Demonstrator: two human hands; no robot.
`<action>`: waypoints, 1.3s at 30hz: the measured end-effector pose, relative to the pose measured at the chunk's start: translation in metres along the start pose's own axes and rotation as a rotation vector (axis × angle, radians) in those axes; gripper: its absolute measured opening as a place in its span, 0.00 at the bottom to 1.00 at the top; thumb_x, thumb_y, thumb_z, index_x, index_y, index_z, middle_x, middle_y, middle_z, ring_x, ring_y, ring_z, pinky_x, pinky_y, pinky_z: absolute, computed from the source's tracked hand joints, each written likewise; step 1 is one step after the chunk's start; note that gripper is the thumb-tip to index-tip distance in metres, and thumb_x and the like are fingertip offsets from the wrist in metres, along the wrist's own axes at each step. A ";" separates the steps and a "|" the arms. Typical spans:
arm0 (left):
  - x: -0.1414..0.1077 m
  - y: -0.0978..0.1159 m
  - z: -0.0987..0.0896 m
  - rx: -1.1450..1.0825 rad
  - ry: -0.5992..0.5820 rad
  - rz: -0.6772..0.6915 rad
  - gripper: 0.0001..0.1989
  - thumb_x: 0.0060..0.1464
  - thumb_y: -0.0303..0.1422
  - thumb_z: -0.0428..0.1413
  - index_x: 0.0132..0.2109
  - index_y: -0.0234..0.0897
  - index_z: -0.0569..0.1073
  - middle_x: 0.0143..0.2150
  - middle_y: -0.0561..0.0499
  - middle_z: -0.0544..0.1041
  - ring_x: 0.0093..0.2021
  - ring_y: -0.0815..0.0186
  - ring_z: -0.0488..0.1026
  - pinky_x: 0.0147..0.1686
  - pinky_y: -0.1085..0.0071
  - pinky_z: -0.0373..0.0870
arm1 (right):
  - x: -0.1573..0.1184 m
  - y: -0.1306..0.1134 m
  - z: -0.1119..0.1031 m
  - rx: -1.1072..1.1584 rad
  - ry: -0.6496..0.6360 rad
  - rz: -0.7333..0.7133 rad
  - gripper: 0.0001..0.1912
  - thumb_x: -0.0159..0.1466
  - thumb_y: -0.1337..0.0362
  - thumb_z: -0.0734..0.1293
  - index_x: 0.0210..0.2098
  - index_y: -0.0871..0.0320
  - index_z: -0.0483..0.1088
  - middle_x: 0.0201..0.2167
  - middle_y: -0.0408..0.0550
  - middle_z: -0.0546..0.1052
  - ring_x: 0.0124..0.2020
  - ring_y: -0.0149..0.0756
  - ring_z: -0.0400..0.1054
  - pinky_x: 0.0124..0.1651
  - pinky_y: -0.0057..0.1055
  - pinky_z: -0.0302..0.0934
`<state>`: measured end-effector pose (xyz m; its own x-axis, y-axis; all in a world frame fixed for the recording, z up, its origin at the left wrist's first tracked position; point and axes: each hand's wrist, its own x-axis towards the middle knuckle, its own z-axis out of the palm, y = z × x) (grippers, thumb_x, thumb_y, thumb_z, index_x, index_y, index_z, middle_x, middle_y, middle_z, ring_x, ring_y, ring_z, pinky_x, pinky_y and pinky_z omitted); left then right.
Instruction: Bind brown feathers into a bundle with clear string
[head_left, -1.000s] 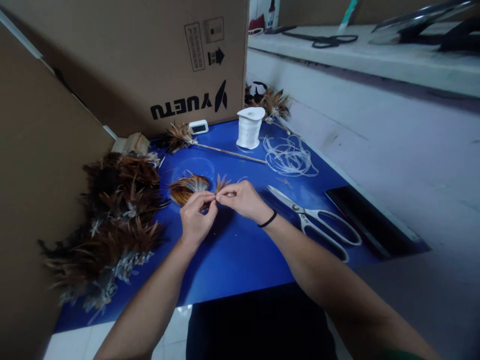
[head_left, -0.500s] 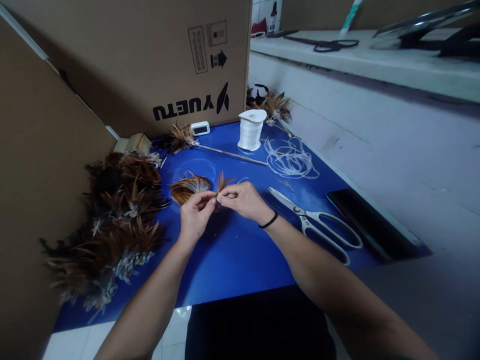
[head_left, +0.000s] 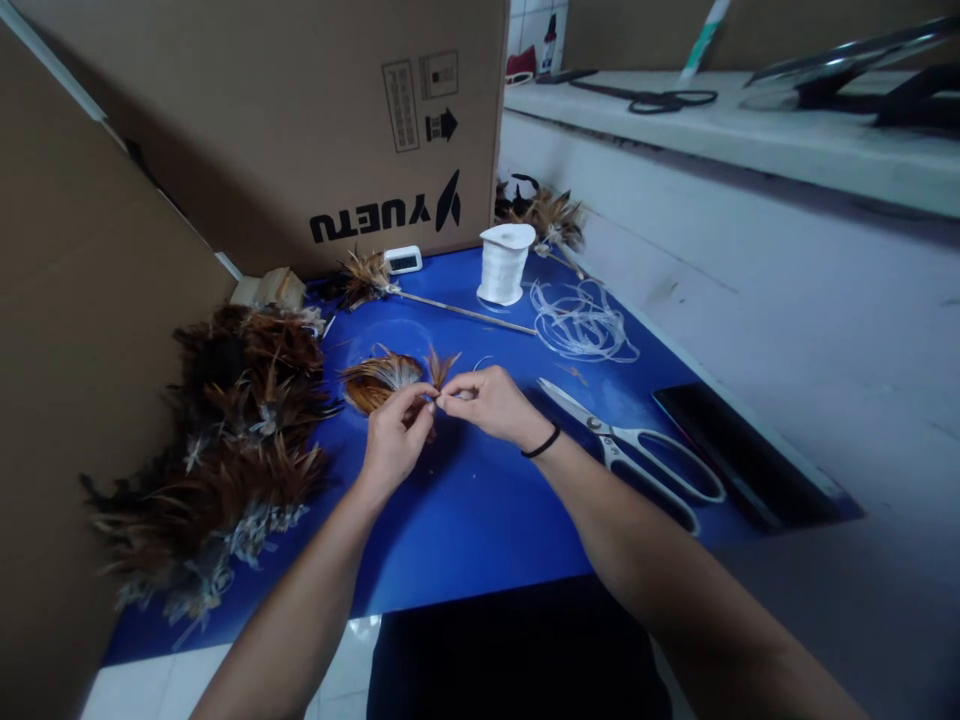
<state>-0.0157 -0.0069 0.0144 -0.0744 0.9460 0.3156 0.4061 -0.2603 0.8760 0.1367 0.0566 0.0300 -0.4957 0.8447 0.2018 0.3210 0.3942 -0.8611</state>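
Over the blue table (head_left: 480, 530), a small tuft of brown feathers (head_left: 441, 368) points up from between my fingertips. My left hand (head_left: 397, 432) pinches its lower end with thumb and forefinger. My right hand (head_left: 491, 402), with a black band at the wrist, pinches close beside it, the two sets of fingertips nearly touching. A thin pale strand (head_left: 484, 362) shows just behind the right fingers; whether they grip it I cannot tell. Just beyond my left hand lies a bundle of brown and grey feathers (head_left: 375, 380).
Scissors (head_left: 611, 432) and a dark phone (head_left: 742, 450) lie on the right. Behind stand a white spool (head_left: 504, 265), a loose coil of clear ribbon (head_left: 585, 322) and a feather-tipped stick (head_left: 465, 312). Feather bunches (head_left: 255, 430) pile up left, beside large cardboard boxes (head_left: 300, 120).
The feather tuft has tilted slightly to the left and lower, and both pinching hands have shifted a little. The whole view has moved slightly.
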 end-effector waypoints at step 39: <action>-0.003 0.004 0.006 -0.155 0.151 -0.226 0.09 0.45 0.34 0.59 0.33 0.33 0.77 0.25 0.50 0.78 0.25 0.64 0.77 0.29 0.70 0.75 | 0.002 0.003 0.013 0.216 0.017 0.150 0.06 0.50 0.65 0.65 0.23 0.62 0.72 0.18 0.42 0.71 0.21 0.26 0.61 0.25 0.23 0.53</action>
<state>-0.0083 -0.0093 0.0150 -0.2862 0.9469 0.1467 0.2205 -0.0839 0.9718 0.1262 0.0543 0.0214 -0.4414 0.8945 0.0702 0.2097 0.1789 -0.9613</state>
